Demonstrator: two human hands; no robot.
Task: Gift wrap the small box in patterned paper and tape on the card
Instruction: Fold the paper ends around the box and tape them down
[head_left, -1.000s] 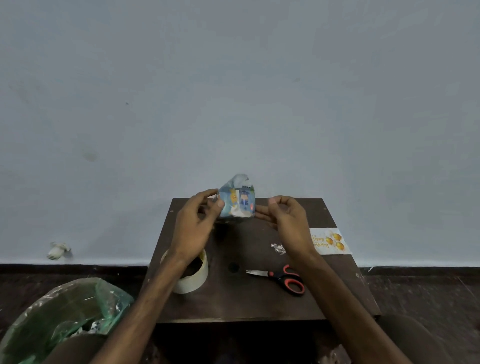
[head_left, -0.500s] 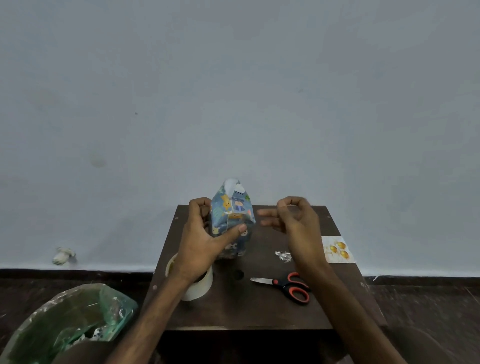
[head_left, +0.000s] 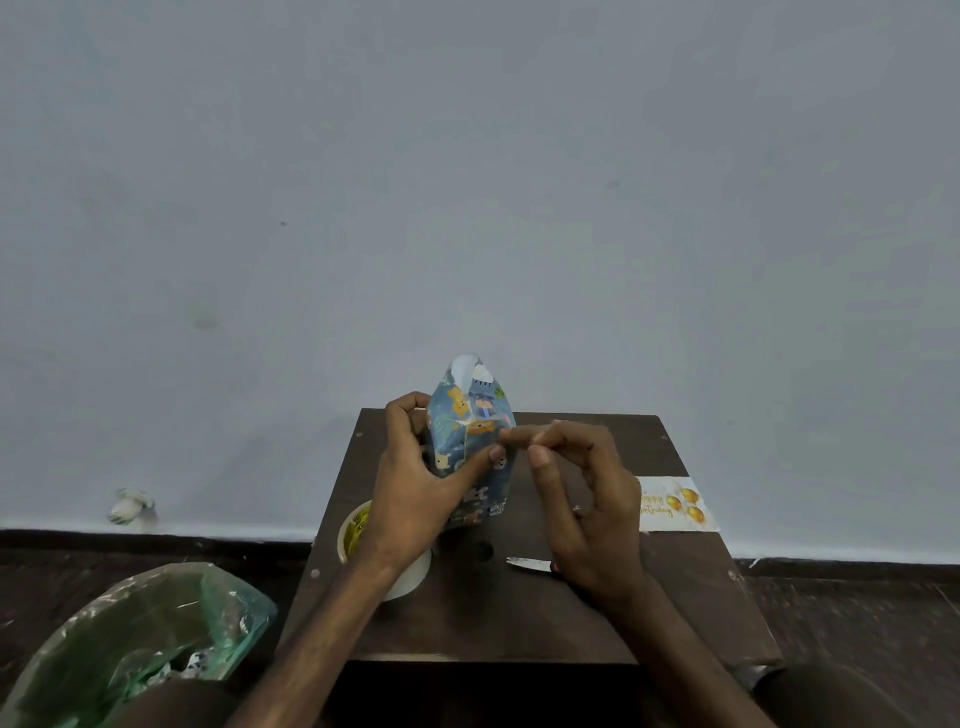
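1. Wrapped box (head_left: 470, 441), blue cartoon-print paper, upright near table (head_left: 675, 597) far edge, top flap loose.
2. Left hand (head_left: 415, 488) grips it; right hand (head_left: 582, 499) pinched beside it, contents unclear.
3. Card (head_left: 675, 505) at right edge; tape roll (head_left: 363, 540), scissors (head_left: 530, 564) partly hidden by hands.

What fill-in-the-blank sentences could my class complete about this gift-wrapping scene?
1. The left hand grips the wrapped ____.
2. The card lies at the table's ____ edge.
3. The tape roll sits under the ____ wrist.
4. Only the ____ of the scissors shows beside the right hand.

Missing words: box; right; left; blade
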